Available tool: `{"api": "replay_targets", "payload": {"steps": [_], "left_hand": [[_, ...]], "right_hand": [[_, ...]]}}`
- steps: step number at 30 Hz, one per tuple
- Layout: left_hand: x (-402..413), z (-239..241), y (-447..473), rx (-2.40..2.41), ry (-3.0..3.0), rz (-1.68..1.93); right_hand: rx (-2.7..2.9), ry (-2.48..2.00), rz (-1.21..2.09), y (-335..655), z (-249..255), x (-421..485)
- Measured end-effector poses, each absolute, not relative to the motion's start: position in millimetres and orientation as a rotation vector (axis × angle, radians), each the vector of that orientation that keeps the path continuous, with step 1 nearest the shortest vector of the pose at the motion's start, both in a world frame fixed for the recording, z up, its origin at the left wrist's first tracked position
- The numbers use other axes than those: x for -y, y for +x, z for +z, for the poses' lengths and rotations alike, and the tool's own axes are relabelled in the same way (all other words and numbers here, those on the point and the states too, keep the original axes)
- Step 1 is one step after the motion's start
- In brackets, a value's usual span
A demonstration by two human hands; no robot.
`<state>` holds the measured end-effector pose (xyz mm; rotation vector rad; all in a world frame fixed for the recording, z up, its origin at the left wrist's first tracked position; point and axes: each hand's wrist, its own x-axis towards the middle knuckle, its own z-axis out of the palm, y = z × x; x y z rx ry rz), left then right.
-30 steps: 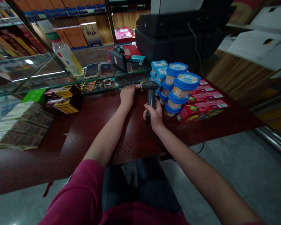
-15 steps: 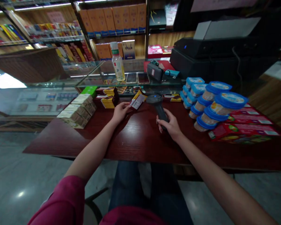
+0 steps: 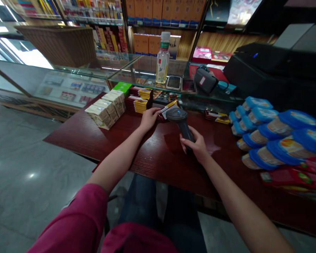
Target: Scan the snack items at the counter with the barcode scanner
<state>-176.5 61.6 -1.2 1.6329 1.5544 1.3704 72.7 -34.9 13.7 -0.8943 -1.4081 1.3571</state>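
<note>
My right hand point(image 3: 196, 144) is wrapped round the handle of a dark handheld barcode scanner point(image 3: 179, 119), whose head with a small blue light points away from me. My left hand point(image 3: 149, 118) grips a small flat red and yellow packet point(image 3: 168, 107) and holds it just under the scanner's head, above the dark red wooden counter point(image 3: 152, 154). Both forearms reach forward from a magenta sleeve.
Stacked cream boxes point(image 3: 105, 109) and a pile of red and yellow packets point(image 3: 140, 100) lie at the left. Blue-lidded tubs point(image 3: 268, 130) and red boxes point(image 3: 300, 177) fill the right. A glass case point(image 3: 152, 75) behind carries a bottle point(image 3: 162, 63), phones and a black pouch. A black register point(image 3: 260, 70) stands at back right.
My left hand has lifted the packet off the counter and brought it against the scanner head. The view has swung left, so the tubs now sit further right.
</note>
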Motion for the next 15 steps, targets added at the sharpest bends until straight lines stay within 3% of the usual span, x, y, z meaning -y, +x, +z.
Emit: {"api": "replay_targets", "payload": {"steps": [15], "left_hand": [[-54.0, 6.1, -174.3, -1.554, 1.581, 1.385]], "right_hand": [[1.340, -0.910, 1.381, 73.5, 16.8, 34.1]]}}
